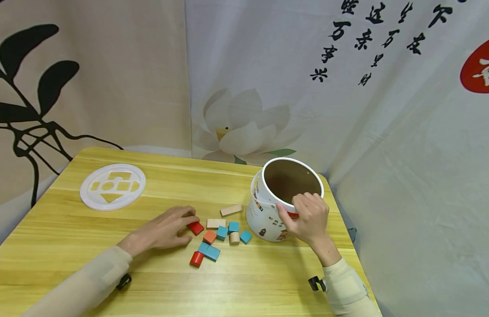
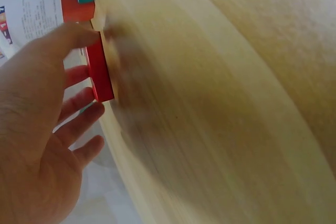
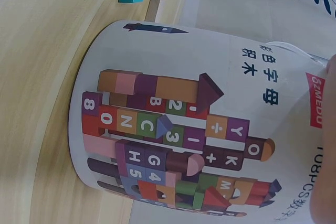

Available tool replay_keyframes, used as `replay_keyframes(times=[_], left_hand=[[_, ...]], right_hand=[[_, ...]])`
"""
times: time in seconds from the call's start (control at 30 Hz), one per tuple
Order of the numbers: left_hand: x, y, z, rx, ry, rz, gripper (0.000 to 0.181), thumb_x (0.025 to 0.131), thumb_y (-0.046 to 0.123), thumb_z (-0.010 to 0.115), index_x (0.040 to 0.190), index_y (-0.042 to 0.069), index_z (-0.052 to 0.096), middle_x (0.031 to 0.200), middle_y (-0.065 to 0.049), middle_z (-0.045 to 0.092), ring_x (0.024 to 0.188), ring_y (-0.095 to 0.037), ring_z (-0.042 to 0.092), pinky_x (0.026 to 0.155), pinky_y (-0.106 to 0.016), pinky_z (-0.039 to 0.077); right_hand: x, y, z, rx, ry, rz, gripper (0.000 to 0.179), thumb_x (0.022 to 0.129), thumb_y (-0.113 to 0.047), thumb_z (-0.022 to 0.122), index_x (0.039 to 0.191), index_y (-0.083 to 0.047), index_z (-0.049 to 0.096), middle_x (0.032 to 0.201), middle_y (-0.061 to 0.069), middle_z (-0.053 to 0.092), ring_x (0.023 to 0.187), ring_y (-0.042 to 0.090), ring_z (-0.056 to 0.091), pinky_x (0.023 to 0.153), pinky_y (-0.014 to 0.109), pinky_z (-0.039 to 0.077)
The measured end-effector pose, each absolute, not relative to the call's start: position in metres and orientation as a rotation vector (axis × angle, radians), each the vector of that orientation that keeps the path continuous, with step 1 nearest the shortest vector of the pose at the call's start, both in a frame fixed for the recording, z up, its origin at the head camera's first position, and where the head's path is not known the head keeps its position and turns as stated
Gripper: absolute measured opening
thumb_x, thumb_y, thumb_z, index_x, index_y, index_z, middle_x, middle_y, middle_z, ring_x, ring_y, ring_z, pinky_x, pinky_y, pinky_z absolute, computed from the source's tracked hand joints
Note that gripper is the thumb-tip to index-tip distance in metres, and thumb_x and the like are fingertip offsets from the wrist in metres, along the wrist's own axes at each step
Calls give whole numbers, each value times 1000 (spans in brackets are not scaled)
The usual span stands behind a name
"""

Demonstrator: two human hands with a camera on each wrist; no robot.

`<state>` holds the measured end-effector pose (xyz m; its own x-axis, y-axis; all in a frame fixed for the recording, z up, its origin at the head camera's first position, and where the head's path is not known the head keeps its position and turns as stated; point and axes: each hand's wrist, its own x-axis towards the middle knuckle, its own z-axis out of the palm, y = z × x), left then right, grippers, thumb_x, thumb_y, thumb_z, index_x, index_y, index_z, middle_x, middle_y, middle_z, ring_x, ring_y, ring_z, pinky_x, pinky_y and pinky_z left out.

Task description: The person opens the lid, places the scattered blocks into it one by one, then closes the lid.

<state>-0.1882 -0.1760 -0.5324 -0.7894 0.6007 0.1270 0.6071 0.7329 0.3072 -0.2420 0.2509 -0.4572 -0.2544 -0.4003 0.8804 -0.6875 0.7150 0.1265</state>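
Observation:
My left hand (image 1: 167, 229) is low over the table at the left edge of a group of small wooden blocks. Its thumb and forefinger pinch a flat red block (image 2: 100, 69), while the other fingers are loosely bent behind it in the left wrist view. With my right hand (image 1: 309, 218) I grip the near rim of a white cardboard bucket (image 1: 264, 220) printed with pictures of building blocks. The bucket stands upright, its brown inside showing from above. Beside my left hand lie an orange block (image 1: 209, 237), a blue block (image 1: 209, 251) and a red rounded block (image 1: 196, 259).
Plain wood blocks (image 1: 231, 210) and more blue blocks (image 1: 246, 237) lie between the hands, close to the bucket. A white round lid (image 1: 86, 193) with shaped cutouts lies at the back left of the wooden table (image 1: 252, 281). Printed curtains (image 1: 244, 66) hang behind.

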Motion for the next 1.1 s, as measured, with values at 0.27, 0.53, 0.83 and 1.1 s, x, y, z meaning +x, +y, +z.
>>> replay_keyframes(times=[0.27,0.53,0.83,1.1], left_hand=[[-187,-178,-535,-1008,-2897,-486,37,98,17,84,133,9,78,136,-10,71,116,-26,69,104,-50,63],[-187,-179,-536,-1010,-2897,-468,30,97,18,85,126,11,80,121,-3,75,101,-15,66,93,-44,62],[-188,-178,-535,-965,-2959,-499,28,92,25,88,115,13,77,109,1,72,89,-8,58,80,-32,56],[-189,-177,-525,-897,-2953,-589,28,85,23,86,109,15,72,101,6,65,82,-6,52,69,-20,44]], right_hand=[[-241,252,-459,843,-1893,345,62,107,-50,63,64,-14,37,56,-4,31,52,14,27,52,30,21],[-242,252,-459,844,-1883,346,62,106,-50,63,64,-14,37,56,-4,32,53,14,26,53,29,20],[-242,252,-459,842,-1886,345,61,106,-49,63,63,-14,37,56,-3,32,52,14,27,53,30,21],[-242,252,-459,846,-1889,349,61,106,-49,64,64,-14,37,56,-3,33,53,14,27,54,29,20]])
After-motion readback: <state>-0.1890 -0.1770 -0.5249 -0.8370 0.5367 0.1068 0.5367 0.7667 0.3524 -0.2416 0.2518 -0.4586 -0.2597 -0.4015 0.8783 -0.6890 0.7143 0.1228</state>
